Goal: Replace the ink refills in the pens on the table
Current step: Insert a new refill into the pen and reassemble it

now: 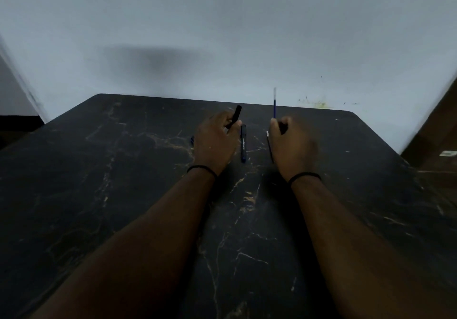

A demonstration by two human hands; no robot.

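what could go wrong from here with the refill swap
1. The right hand holds the thin refill upright by its lower end; pushed off-line toward the pen barrel in the left hand, it might bend.
2. A second refill lies on the table right beside the right hand; old and new could get confused.
3. The spare pen between the hands could be knocked and roll.
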